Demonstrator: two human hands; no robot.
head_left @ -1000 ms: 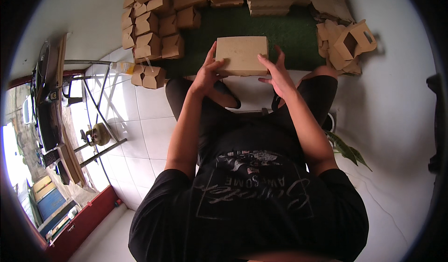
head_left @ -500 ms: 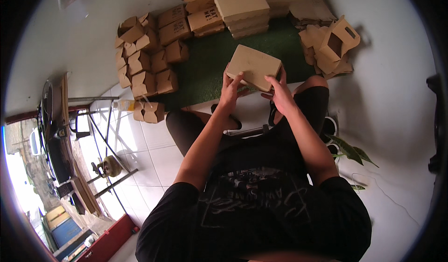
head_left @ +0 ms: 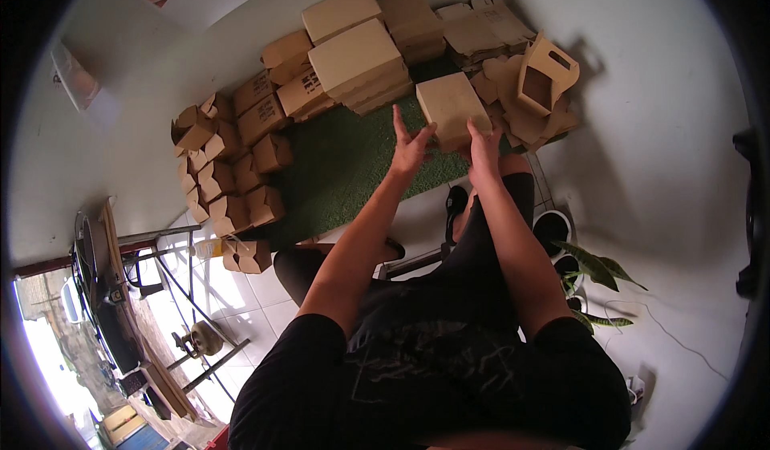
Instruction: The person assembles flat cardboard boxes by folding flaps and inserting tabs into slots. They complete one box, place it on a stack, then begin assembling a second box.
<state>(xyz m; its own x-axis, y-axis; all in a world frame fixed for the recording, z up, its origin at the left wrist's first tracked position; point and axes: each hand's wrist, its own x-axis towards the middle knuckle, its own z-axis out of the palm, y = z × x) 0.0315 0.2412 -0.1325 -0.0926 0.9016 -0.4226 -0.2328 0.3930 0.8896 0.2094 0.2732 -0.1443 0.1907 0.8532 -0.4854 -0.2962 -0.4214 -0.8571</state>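
Note:
A closed brown cardboard box (head_left: 451,107) is held over the front right part of a green mat (head_left: 337,165). My right hand (head_left: 484,155) grips its near right corner, thumb on the lid and fingers under it. At the box's near left corner, my left hand (head_left: 411,152) has its fingers spread. Its thumb tip is at the box's edge; whether it touches I cannot tell. A stack of similar closed boxes (head_left: 357,53) stands just beyond, to the left.
Small folded cartons (head_left: 233,185) cluster along the mat's left side. Flat cardboard pieces (head_left: 485,29) lie at the far right, near an open carton with a handle (head_left: 545,77). A potted plant (head_left: 597,265) stands right of my knee. A metal-framed rack (head_left: 180,306) is at the left.
The box has moved to the right and turned. My left hand has loosened from it and opened, while my right hand keeps its hold. The view has shifted.

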